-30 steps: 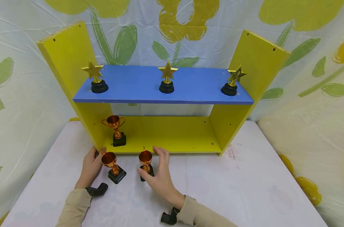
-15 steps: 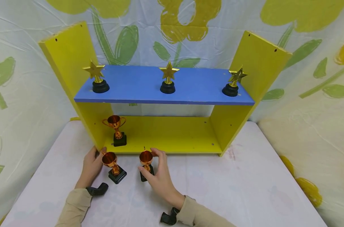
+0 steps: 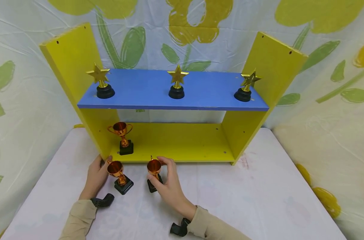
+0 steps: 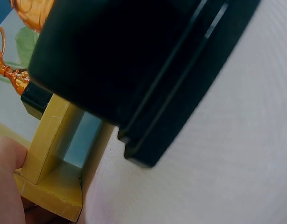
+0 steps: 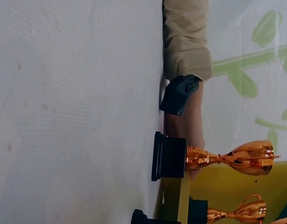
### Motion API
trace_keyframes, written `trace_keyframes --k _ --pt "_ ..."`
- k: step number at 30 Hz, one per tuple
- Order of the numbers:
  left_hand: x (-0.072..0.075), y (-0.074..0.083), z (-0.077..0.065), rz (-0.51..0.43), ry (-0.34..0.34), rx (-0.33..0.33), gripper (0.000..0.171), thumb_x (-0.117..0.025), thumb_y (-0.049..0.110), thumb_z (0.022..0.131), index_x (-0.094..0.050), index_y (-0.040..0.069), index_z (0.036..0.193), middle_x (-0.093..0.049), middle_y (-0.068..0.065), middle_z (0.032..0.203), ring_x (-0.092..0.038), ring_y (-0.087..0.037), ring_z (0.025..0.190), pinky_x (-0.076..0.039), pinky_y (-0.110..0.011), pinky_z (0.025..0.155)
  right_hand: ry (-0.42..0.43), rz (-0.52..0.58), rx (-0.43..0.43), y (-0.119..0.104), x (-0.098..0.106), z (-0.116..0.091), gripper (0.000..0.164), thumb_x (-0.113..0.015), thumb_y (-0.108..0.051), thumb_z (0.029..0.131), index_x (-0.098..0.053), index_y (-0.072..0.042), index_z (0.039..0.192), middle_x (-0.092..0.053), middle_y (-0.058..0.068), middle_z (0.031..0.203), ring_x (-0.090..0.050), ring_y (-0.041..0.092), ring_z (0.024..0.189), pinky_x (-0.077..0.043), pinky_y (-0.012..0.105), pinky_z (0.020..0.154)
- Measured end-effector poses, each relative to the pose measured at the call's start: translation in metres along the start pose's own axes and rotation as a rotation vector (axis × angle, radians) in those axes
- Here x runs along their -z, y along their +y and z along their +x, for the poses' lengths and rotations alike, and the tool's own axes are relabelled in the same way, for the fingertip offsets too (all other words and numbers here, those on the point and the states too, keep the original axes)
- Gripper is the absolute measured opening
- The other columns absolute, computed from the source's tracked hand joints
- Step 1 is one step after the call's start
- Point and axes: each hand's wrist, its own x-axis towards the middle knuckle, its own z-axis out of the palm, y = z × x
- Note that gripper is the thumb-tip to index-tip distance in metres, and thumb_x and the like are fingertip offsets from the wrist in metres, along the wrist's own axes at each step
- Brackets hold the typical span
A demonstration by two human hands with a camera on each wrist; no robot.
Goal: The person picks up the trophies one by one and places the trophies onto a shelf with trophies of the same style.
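My left hand [image 3: 94, 176] grips the lower left front corner of a yellow and blue shelf unit [image 3: 175, 141]. In the left wrist view its thumb [image 4: 5, 156] presses on the board's end, the other fingers mostly hidden. My right hand [image 3: 169, 191] pinches a copper-coloured trophy cup [image 3: 153, 165] with a black square base, thumb and forefinger on either side of the bowl. That trophy is close in front of the lower shelf. Between the hands, a matching trophy cup [image 3: 115, 169] stands upright on the table. Another trophy cup [image 3: 120, 129] stands at the lower shelf's left end.
Three gold star trophies stand on the blue upper shelf [image 3: 139, 87]: a left one [image 3: 99, 76], a middle one [image 3: 177, 76] and a right one [image 3: 248, 81]. A white cloth covers the table [image 3: 260, 200]. A flower-printed curtain [image 3: 151, 26] hangs behind and at both sides.
My right thumb and forefinger have closed in on the trophy cup, which has shifted and tilted very slightly. The left hand has stayed on the shelf corner.
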Motion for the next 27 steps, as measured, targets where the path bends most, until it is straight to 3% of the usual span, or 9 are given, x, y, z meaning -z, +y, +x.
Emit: trace_keyframes --k 7,10,19,27 --pt "0.0 0.0 0.0 -0.003 0.002 0.002 0.065 -0.043 0.051 0.103 -0.042 0.001 0.144 -0.047 -0.025 0.143 -0.041 -0.043 0.133 -0.028 -0.063 0.111 0.009 0.033 -0.003 0.001 0.001 0.002 0.057 -0.071 -0.019 0.092 -0.042 -0.017 0.142 -0.048 0.002 0.133 -0.045 0.02 0.124 -0.032 0.056 0.107" --pt "0.0 0.0 -0.001 -0.003 0.004 0.003 0.065 -0.044 0.051 0.103 -0.042 0.001 0.144 -0.047 -0.025 0.143 -0.041 -0.043 0.132 -0.028 -0.064 0.111 0.006 0.055 -0.025 -0.013 0.004 0.003 0.057 -0.071 -0.009 0.091 -0.043 -0.01 0.141 -0.049 0.009 0.133 -0.045 0.025 0.124 -0.031 0.055 0.108" --pt "-0.001 -0.001 0.0 -0.005 -0.002 0.006 0.065 -0.044 0.052 0.102 -0.042 0.002 0.144 -0.048 -0.025 0.142 -0.042 -0.043 0.131 -0.029 -0.064 0.11 -0.014 0.066 0.029 0.004 0.003 0.003 0.05 -0.069 -0.007 0.092 -0.048 -0.009 0.137 -0.053 0.007 0.129 -0.045 0.023 0.122 -0.032 0.053 0.105" --pt "0.0 -0.003 0.001 0.005 0.006 -0.011 0.063 -0.044 0.05 0.103 -0.043 0.001 0.141 -0.05 -0.025 0.139 -0.044 -0.043 0.128 -0.03 -0.064 0.109 -0.017 0.078 0.012 -0.025 0.01 0.006 0.047 -0.069 0.001 0.089 -0.05 0.004 0.132 -0.056 0.016 0.126 -0.049 0.026 0.12 -0.035 0.054 0.104"
